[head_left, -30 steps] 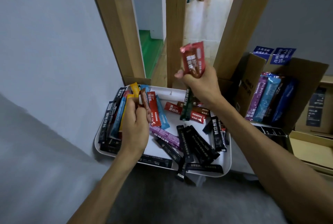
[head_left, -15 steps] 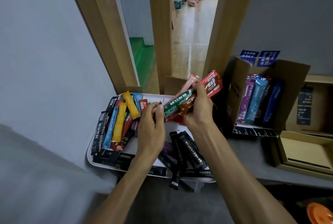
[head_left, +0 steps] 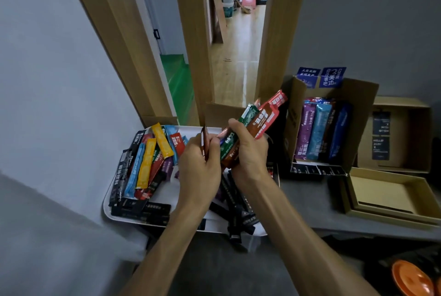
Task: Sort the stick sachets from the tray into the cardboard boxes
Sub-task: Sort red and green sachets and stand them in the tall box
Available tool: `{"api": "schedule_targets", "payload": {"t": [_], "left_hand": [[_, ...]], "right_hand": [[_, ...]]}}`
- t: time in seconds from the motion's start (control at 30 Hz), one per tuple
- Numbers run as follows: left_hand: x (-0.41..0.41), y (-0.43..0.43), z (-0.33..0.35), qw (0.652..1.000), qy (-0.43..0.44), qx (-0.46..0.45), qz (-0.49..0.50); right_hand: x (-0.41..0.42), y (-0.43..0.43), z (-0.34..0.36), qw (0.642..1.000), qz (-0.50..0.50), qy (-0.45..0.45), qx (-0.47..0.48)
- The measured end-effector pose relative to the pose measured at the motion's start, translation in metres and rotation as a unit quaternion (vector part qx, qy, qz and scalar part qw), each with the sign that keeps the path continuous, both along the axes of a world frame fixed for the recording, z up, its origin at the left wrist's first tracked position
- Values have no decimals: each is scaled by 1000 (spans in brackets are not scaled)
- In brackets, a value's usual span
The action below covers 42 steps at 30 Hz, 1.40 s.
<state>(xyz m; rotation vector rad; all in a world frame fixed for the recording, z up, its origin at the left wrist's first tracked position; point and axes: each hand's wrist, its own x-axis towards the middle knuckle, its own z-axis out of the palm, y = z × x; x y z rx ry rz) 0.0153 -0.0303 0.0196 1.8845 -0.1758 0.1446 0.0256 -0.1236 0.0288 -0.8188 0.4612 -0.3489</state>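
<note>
Above the tray [head_left: 107, 202], your right grip [head_left: 250, 152] clutches bunched sachets [head_left: 260, 119] for boxing while your left grip [head_left: 198, 167] pinches a lone sachet [head_left: 203, 139].

Cardboard boxes [head_left: 358, 105] right of tray [head_left: 107, 202]

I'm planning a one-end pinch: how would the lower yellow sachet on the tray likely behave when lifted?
Probably light and fairly stiff: the right hand holds several similar sachets that stick out straight. The lower yellow sachet overlaps its neighbours, so they might shift as it lifts.
</note>
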Motion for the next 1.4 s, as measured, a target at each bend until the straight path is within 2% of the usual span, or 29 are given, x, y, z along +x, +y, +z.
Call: {"api": "schedule_targets", "payload": {"t": [0.07, 0.1, 0.17, 0.2, 0.23, 0.3, 0.43, 0.53, 0.63, 0.7, 0.9, 0.97, 1.1, 1.2, 1.3, 1.4], "left_hand": [[-7, -5, 4, 999, 43, -33, -1], [-10, -7, 7, 991, 90, -103, -7], [-15, -12, 18, 934, 179, -307, -31], [-18, -14, 23, 905, 193, -376, -43], [-19, -18, 28, 896, 191, -398, -55], [-23, -30, 37, 898, 182, -395, -72], [-37, -72, 49, 890, 157, -422, -73], [-50, -109, 54, 895, 144, -417, -63], [-66, -142, 50, 905, 152, -390, -73], [-75, -161, 46, 916, 149, -364, -80], [-81, -177, 40, 967, 74, -205, -133], [-84, -174, 39, 967, 76, -184, -160], [-102, -177, 29, 955, 100, -169, -221], [-114, -184, 23, 936, 164, -187, -248], [-121, -188, 17, 942, 178, -115, -259], [-124, -191, 11, 947, 186, -105, -238]], "right_hand": [[-7, -15, 4, 1000, -2, 10, 4], [-14, -26, 8, 1000, -2, 7, 2], [-33, -52, 15, 999, 17, -16, -23], [-44, -65, 16, 998, 37, -26, -52], [-57, -78, 17, 994, 53, -31, -86], [-78, -104, 16, 988, 77, -22, -134], [-110, -141, 7, 985, 95, 6, -144], [-134, -155, 2, 977, 143, 22, -159], [-152, -167, 0, 982, 167, 23, -89], [-160, -181, 2, 985, 156, 29, -74], [-168, -235, 0, 969, 53, 76, -227], [-168, -252, -1, 964, 53, 78, -247], [-163, -273, -4, 982, 51, 58, -172], [-157, -280, -6, 976, 43, 41, -210], [-150, -284, -5, 972, 51, 18, -230], [-143, -289, -3, 968, 65, 16, -241]]}}
